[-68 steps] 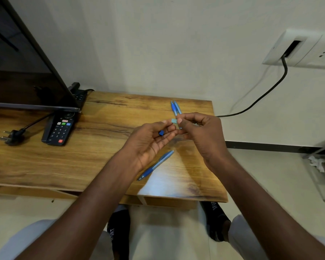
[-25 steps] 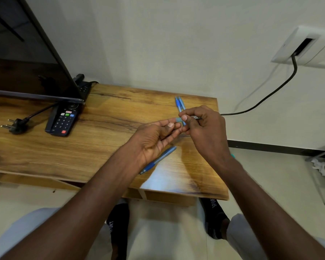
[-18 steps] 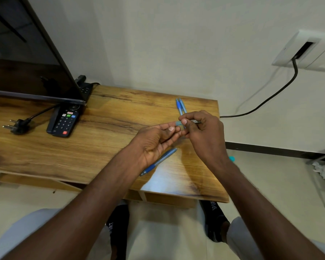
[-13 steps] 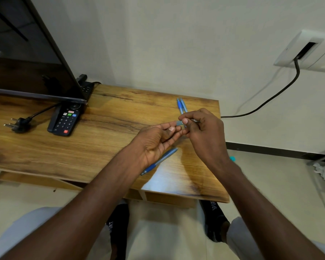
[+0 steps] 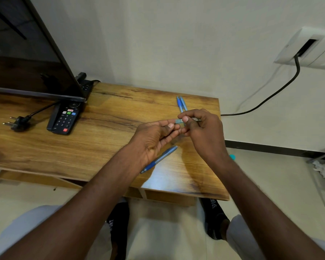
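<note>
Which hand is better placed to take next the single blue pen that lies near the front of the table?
Probably the left hand: the single blue pen lies just below its wrist. The right hand is farther, nearer the two pens at the back. Both pinch a small pen part now.

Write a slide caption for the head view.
Left hand and right hand pinch a light-blue pen part over a wooden table with loose blue pens.

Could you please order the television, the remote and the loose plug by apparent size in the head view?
1. television
2. remote
3. loose plug
</note>
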Motion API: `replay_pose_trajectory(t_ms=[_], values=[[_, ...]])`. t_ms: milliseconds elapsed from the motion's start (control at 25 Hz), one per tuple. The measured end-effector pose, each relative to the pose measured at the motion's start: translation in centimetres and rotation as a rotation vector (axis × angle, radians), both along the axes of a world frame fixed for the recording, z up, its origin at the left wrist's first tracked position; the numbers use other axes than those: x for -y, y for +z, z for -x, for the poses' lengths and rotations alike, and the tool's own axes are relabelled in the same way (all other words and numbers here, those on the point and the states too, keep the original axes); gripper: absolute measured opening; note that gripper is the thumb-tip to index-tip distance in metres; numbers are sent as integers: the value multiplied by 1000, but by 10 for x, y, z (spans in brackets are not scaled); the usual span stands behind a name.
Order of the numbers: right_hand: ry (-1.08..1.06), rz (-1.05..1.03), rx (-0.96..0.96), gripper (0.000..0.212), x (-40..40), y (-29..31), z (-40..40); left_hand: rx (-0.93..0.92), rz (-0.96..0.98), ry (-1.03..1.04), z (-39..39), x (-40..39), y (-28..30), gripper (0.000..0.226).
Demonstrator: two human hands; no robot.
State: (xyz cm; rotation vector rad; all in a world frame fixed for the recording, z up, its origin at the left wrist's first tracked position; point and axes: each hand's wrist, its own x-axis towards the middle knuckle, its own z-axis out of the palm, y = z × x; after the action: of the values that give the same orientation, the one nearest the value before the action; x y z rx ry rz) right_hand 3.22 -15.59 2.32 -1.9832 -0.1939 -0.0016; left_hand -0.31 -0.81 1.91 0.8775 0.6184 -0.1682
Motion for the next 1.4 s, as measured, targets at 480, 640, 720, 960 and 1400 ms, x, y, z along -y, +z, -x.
replay_pose_trajectory(t_ms=[480,640,720,960,1400], values=[[-15,-252,-286,14,2,0,1,153,-413,-15,0,-9,4,11],[1,-216,-257,14,1,0,2,176,-486,-45,-1,-10,5,9],[10,-186,-243,13,2,1,1,173,-486,-59,-1,-10,5,11],[27,-185,-252,12,4,2,0,140,-383,-57,-2,-13,6,15],[26,-176,-281,11,4,1,0,160,-420,-64,-4,-12,2,17]])
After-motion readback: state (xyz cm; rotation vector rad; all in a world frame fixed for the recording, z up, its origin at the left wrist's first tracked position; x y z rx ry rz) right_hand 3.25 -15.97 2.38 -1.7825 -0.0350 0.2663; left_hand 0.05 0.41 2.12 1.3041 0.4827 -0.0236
